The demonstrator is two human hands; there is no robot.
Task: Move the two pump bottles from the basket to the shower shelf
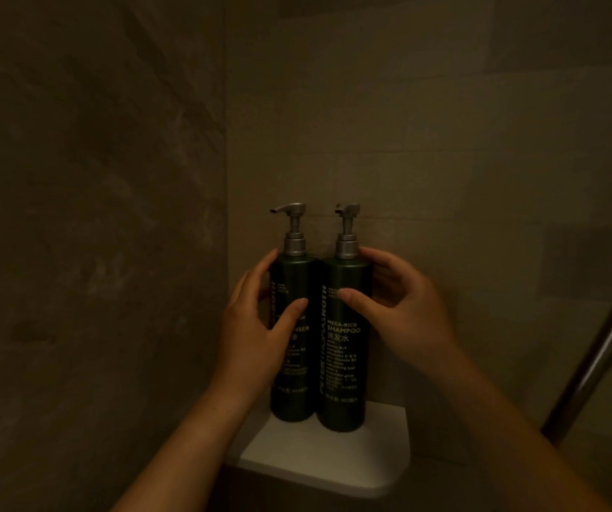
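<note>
Here both dark green pump bottles stood upright, touching, on the white corner shelf (319, 460). Your left hand (256, 327) curled around the cleanser bottle (291, 386), and your right hand (397, 312) around the shampoo bottle (341, 382), fingers loosely wrapped. Letting go unevenly could have tipped one off the edge. The cleanser's label was partly covered, and the basket was out of view

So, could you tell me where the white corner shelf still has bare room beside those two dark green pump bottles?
The white corner shelf is bare across its front, between the bottle bases and the rounded front edge, and a strip to the right of the shampoo bottle. The back left corner is crowded: both bottles touch, with the left hand and right hand around them.
</note>
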